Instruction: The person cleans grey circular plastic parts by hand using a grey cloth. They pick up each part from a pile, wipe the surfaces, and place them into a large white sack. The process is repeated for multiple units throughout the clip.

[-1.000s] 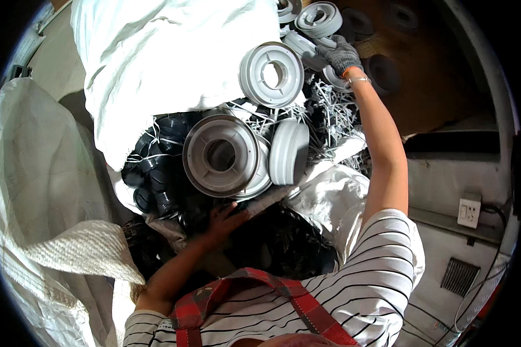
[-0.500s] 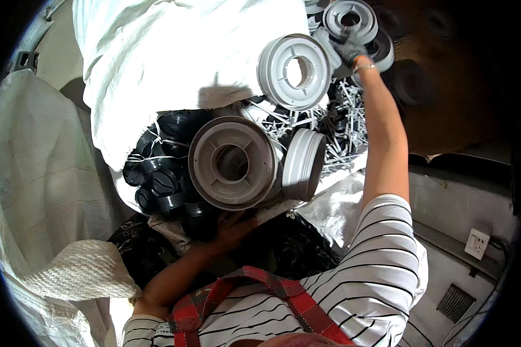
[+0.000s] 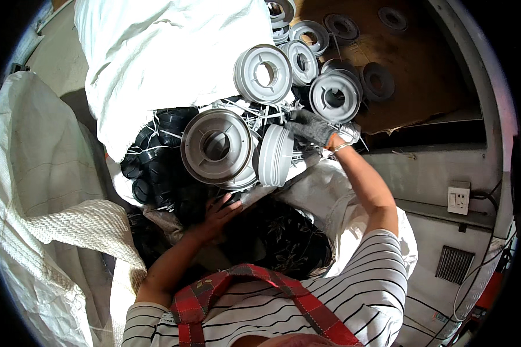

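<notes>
My right hand (image 3: 311, 128), in a grey glove with an orange cuff, reaches over a heap of thin white plastic strips (image 3: 228, 104). Its fingers are stretched out, their tips by the upper edge of a ribbed grey plastic ring (image 3: 276, 156) standing on its side. Left of that ring leans a larger flanged grey ring (image 3: 197, 144). My bare left hand (image 3: 219, 213) is below it, fingers apart, by the sack's rim and a dark piece. Black ribbed round plastic parts (image 3: 150, 153), some tied with white string, lie at the left of the heap.
More grey rings (image 3: 334, 95) lie at the back right, some on a brown board (image 3: 414, 107). White sack cloth (image 3: 168, 52) covers the back left. A large woven bag (image 3: 37, 144) stands at the left. A wall socket (image 3: 458, 198) is at the right.
My right hand has come back toward me from the grey rings at the upper right, down to the white strips. My left hand stays near the sack's rim. The whole view has shifted.
</notes>
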The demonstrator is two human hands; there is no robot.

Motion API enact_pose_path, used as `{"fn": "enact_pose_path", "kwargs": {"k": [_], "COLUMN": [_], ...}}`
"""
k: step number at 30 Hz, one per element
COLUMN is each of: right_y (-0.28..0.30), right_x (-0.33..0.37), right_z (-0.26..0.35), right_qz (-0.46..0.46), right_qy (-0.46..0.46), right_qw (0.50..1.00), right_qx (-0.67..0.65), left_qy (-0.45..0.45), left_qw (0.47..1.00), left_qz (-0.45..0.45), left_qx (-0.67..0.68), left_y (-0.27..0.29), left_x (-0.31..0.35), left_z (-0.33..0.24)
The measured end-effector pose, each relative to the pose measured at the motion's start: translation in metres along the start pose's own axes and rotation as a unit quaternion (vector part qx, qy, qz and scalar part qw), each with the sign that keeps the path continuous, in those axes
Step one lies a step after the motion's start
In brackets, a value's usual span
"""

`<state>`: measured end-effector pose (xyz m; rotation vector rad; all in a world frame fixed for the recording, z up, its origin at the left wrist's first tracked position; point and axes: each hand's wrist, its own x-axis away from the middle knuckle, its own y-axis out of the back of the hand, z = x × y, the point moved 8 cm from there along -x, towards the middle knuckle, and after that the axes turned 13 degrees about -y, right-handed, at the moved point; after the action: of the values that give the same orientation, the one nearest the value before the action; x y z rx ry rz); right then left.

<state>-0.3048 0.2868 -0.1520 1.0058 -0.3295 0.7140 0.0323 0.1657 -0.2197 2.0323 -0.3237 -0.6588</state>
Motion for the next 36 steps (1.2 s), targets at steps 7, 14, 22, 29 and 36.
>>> {"fn": "enact_pose_path", "kwargs": {"k": [7, 14, 22, 29, 36], "right_y": [0.126, 0.186, 0.178, 0.168, 0.155], "right_x": [0.010, -0.158, -0.256, -0.314, -0.296], "right_z": [0.085, 0.026, -0.032, -0.056, -0.022], "right_qz": [-0.182, -0.288, -0.330, -0.290, -0.299], "right_qy": [0.102, -0.071, -0.231, -0.149, -0.110], "right_qw": [0.978, 0.923, 0.888, 0.905, 0.909], "right_qx": [0.011, 0.245, 0.222, 0.271, 0.271], "left_qy": [-0.037, 0.038, 0.086, 0.055, 0.032], "left_qw": [0.995, 0.995, 0.990, 0.990, 0.998], "left_qz": [0.027, 0.088, 0.108, 0.096, 0.049], "left_qx": [-0.090, 0.024, 0.015, 0.086, -0.007], "left_y": [-0.022, -0.024, -0.047, -0.054, -0.020], "left_x": [0.010, 0.011, 0.023, 0.029, 0.011], "left_z": [0.003, 0.003, 0.006, 0.006, 0.001]}}
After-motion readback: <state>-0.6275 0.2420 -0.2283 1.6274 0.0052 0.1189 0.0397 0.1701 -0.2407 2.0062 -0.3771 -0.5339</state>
